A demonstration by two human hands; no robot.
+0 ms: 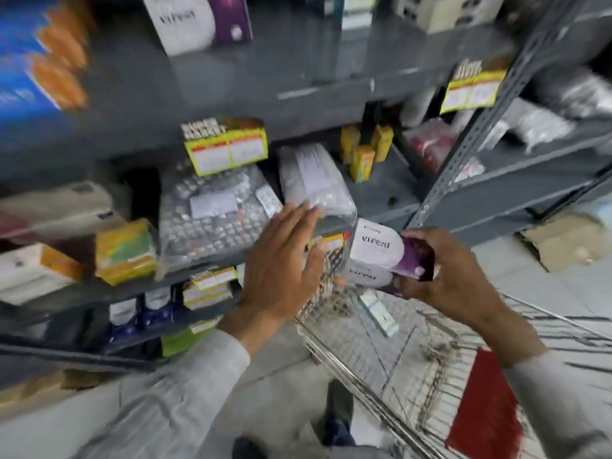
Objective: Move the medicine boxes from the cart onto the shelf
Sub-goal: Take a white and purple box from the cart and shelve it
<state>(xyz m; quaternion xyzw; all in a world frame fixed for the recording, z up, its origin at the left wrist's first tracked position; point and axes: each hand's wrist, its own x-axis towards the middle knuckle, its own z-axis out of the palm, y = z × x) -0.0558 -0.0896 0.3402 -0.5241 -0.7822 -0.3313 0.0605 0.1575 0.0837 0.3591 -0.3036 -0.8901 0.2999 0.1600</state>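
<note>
My right hand (443, 270) grips a white and purple medicine box (381, 250) above the wire cart (381, 369); a second box of the same kind (366, 278) sits right under it. My left hand (281, 260) is spread flat with nothing in it, in front of the grey shelf (298, 104). One matching white and purple box (198, 21) stands on the upper shelf board. A small green and white box (379, 313) lies in the cart. The picture is blurred by motion.
Clear bags of blister packs (212, 213) and a white wrapped pack (314, 180) fill the middle shelf. Yellow boxes (228, 147) and small orange cartons (364, 154) stand there too. A slotted steel upright (463, 144) splits the shelves. A red cart flap (486, 415) is at lower right.
</note>
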